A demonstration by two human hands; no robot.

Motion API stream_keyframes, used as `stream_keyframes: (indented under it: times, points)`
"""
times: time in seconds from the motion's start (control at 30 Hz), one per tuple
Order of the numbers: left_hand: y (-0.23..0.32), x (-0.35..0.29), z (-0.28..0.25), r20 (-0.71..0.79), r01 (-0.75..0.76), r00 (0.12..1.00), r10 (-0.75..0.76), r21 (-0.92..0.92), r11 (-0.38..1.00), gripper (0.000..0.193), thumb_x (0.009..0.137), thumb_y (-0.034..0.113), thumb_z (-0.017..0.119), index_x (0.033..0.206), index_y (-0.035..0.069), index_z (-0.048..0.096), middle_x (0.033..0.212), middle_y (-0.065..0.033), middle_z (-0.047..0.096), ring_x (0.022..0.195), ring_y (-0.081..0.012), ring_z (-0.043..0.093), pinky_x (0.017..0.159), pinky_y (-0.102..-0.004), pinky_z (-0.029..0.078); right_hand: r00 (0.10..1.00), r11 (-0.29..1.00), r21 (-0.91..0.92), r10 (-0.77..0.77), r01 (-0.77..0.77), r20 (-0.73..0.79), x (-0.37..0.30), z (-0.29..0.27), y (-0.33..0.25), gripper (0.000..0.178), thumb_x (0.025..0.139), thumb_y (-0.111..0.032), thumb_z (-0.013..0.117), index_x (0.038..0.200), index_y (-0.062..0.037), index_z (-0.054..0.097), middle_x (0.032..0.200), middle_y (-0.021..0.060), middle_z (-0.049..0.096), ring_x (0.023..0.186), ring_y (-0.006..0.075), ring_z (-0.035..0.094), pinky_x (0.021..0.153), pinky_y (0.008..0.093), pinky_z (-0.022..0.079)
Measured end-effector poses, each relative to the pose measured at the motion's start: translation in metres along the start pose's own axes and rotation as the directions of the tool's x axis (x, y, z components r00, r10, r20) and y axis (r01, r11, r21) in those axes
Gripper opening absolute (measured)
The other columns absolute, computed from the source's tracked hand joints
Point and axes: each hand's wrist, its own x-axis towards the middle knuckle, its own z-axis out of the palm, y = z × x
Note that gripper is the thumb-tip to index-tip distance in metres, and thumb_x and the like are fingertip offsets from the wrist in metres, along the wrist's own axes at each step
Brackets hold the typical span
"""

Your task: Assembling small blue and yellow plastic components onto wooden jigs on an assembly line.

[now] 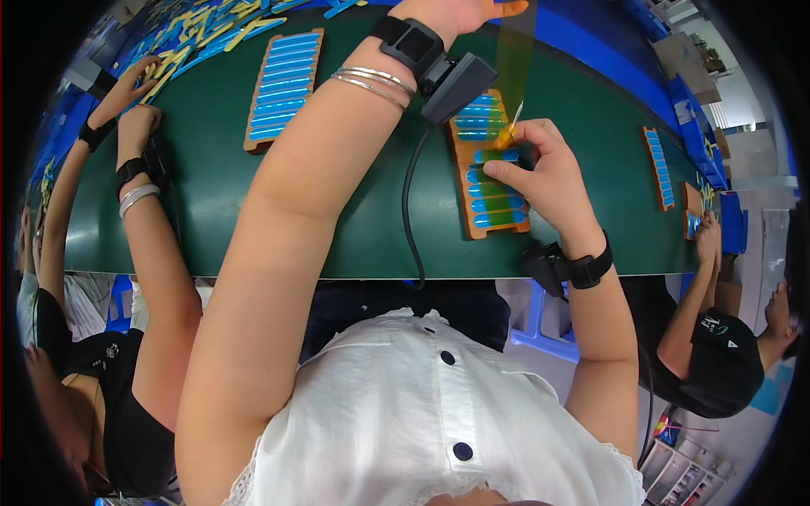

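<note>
A wooden tray with a row of blue strips lies before me on the green table. A translucent yellow film strip stretches from the top edge down to the tray and tints several blue strips green. My left hand, partly cut off by the top edge, grips its far end; one finger shows orange through it. Over the tray, my right hand has thumb and forefinger bent around the film. A thin pale pointed piece sticks up by the forefinger; its kind is unclear.
Another tray of blue strips lies to the left, beside a heap of loose blue and yellow strips. A black cable hangs from my left wrist device. Co-workers' hands are at the left; others are at the right.
</note>
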Motion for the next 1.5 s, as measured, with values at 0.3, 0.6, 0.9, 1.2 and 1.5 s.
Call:
stream_keyframes:
  times: [0.3, 0.6, 0.9, 1.2, 1.5]
  points:
    - [-0.007, -0.028, 0.046, -0.085, 0.023, 0.996, -0.024, -0.005, 1.0, 0.028, 0.088, 0.037, 0.058, 0.088, 0.01, 0.069, 0.079, -0.0011, 0.059, 0.072, -0.0187, 0.055, 0.071, -0.0371, 0.047, 0.982, 0.737, 0.659, 0.034, -0.151, 0.187, -0.081, -0.014, -0.036, 0.043, 0.08, 0.002, 0.075, 0.118, -0.0046, 0.057, 0.106, 0.0032, 0.066, 0.1, 0.0106, 0.061, 0.089, 0.0259, 0.051]
    - [-0.048, -0.059, 0.051, -0.453, 0.323, 0.847, -0.278, 0.025, 0.946, 0.058, 0.097, 0.058, 0.041, 0.103, 0.002, 0.057, 0.077, -0.0071, 0.056, 0.069, -0.0235, 0.056, 0.073, -0.0475, 0.052, 0.995, 0.559, 0.825, -0.01, -0.075, 0.097, -0.172, -0.066, -0.072, 0.042, 0.077, 0.002, 0.078, 0.114, 0.0005, 0.058, 0.101, 0.007, 0.067, 0.093, 0.0121, 0.065, 0.083, 0.0258, 0.053]
    - [-0.104, -0.328, 0.154, 0.02, 0.206, 0.964, -0.267, 0.583, 0.786, 0.073, 0.086, -0.006, 0.067, 0.148, 0.0, 0.029, 0.118, -0.0109, 0.059, 0.105, -0.0132, 0.059, 0.091, -0.028, 0.05, 0.978, 0.598, 0.801, 0.154, 0.02, -0.139, -0.224, -0.009, -0.054, 0.052, 0.084, -0.001, 0.074, 0.131, 0.0061, 0.052, 0.101, 0.0085, 0.068, 0.089, 0.01, 0.064, 0.079, 0.0233, 0.052]
    - [-0.16, -0.376, 0.126, -0.208, 0.139, 0.978, -0.034, 0.516, 0.845, 0.076, 0.083, -0.01, 0.067, 0.144, 0.006, 0.025, 0.114, -0.0135, 0.06, 0.103, -0.0168, 0.062, 0.089, -0.0321, 0.054, 0.968, 0.464, 0.885, 0.24, -0.042, -0.08, -0.237, 0.035, -0.013, 0.029, 0.098, -0.009, 0.059, 0.125, 0.0024, 0.058, 0.104, 0.0082, 0.068, 0.09, 0.008, 0.063, 0.081, 0.0219, 0.051]
    - [-0.135, -0.37, 0.129, -0.244, 0.23, 0.953, -0.177, 0.208, 0.951, 0.071, 0.079, -0.007, 0.074, 0.133, 0.003, 0.028, 0.112, -0.0162, 0.063, 0.103, -0.0182, 0.065, 0.088, -0.0324, 0.057, 0.969, 0.489, 0.859, 0.244, -0.15, 0.03, -0.212, 0.009, -0.032, 0.026, 0.09, -0.007, 0.068, 0.114, 0.0033, 0.065, 0.083, 0.0047, 0.071, 0.064, 0.0041, 0.061, 0.053, 0.0174, 0.047]
